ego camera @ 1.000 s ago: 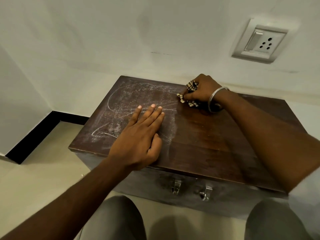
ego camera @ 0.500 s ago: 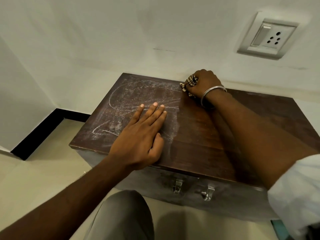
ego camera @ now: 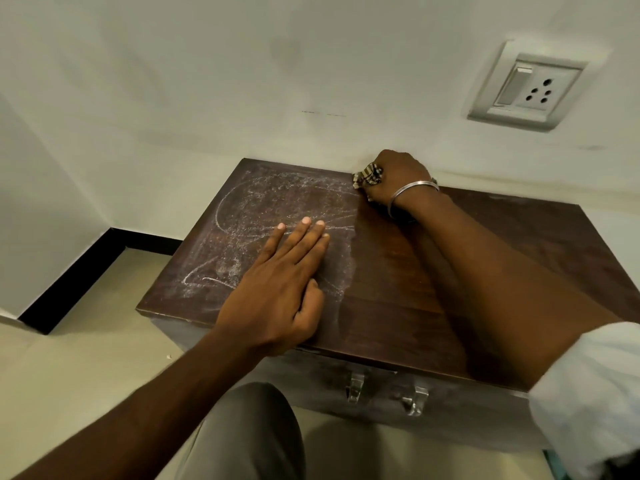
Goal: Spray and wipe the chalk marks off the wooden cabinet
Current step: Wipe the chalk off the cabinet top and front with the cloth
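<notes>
The wooden cabinet (ego camera: 408,271) top looks dark and glossy right, matt with chalk marks (ego camera: 263,216) left.

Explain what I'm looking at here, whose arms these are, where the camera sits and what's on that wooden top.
No machine here: a person wears a camera on the head, looking down at their own hands. The left hand lies flat, palm down, on the top of a wooden cabinet. The right hand, with a metal bangle on the wrist, grips a bunched checked cloth at the back edge by the wall. White chalk marks cover the left part of the top; the right part looks clean. A wall socket sits above.
</notes>
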